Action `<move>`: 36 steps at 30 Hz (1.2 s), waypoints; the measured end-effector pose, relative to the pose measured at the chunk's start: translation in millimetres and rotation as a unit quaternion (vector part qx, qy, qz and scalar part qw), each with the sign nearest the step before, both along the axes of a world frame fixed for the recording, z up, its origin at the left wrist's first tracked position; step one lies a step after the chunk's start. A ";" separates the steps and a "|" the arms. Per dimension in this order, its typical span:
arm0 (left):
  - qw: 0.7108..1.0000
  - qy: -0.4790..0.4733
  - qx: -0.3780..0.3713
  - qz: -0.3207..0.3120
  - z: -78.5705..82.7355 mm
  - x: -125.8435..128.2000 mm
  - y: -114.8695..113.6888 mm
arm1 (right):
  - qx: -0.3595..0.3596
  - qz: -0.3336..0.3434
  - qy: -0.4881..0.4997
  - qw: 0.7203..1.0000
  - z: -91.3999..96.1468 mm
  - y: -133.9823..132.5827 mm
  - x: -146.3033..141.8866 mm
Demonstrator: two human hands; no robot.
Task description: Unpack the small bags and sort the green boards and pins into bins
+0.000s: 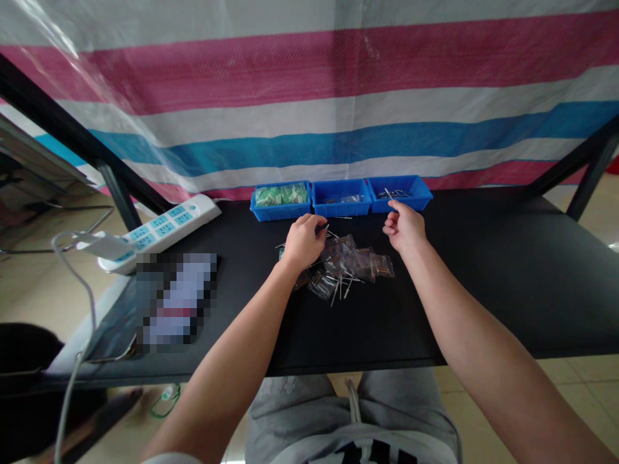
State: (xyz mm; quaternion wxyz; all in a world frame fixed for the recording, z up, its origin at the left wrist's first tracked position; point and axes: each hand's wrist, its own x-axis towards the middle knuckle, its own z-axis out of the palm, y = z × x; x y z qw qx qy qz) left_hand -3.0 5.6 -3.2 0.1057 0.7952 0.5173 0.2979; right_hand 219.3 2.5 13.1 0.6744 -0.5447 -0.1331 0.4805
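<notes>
My right hand [406,227] is closed in a pinch on a thin silvery metal rod [388,193], held at the front of the right blue bin [420,201], where similar thin rods lie. Over the left side of a loose pile, my left hand [304,241] has its fingers pressed together on a small dark thing I cannot make out. The pile mixes small clear plastic packets [365,263] with dark and brownish contents and loose metal rods [347,288]. Part of it is hidden under the left hand.
The left blue bin [280,214] holds green packets; the middle blue bin [341,209] holds a few clear packets. At the left are a white power strip [167,231] with a plugged-in charger and a blurred-out flat object [178,303]. A striped sheet [309,84] hangs behind the black table [507,277].
</notes>
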 end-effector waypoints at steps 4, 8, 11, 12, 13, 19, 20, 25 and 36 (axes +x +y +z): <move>1.000 0.012 0.004 -0.009 -0.8 -0.7 0.7 | 0.045 0.020 0.015 0.999 -1.5 -0.7 -0.2; 1.000 0.024 0.008 0.005 0.8 -1.5 0.7 | 0.070 0.066 -0.021 0.995 -4.2 -1.6 -4.7; 0.998 0.043 0.005 0.035 2.0 -2.2 1.0 | 0.081 0.096 -0.096 0.987 -7.8 -2.2 -9.5; 0.998 0.052 0.003 0.043 2.1 -2.4 1.1 | 0.088 0.109 -0.136 0.981 -9.6 -2.8 -11.1; 0.997 0.061 0.000 0.050 2.2 -2.5 1.0 | 0.099 0.123 -0.185 0.970 -11.5 -3.5 -12.6; 0.991 0.108 -0.036 0.070 4.7 0.3 -3.1 | 0.168 0.205 -0.551 0.791 -23.1 -10.9 -22.1; 0.990 0.112 -0.041 0.073 5.1 1.0 -3.9 | 0.172 0.219 -0.592 0.756 -24.3 -12.0 -23.4; 0.988 0.121 -0.058 0.082 3.5 1.9 -2.9 | 0.180 0.279 -0.690 0.643 -29.4 -13.5 -25.7; 0.979 0.129 -0.125 0.093 5.4 3.2 2.1 | 0.165 0.303 -0.682 0.645 -33.6 -10.3 -24.1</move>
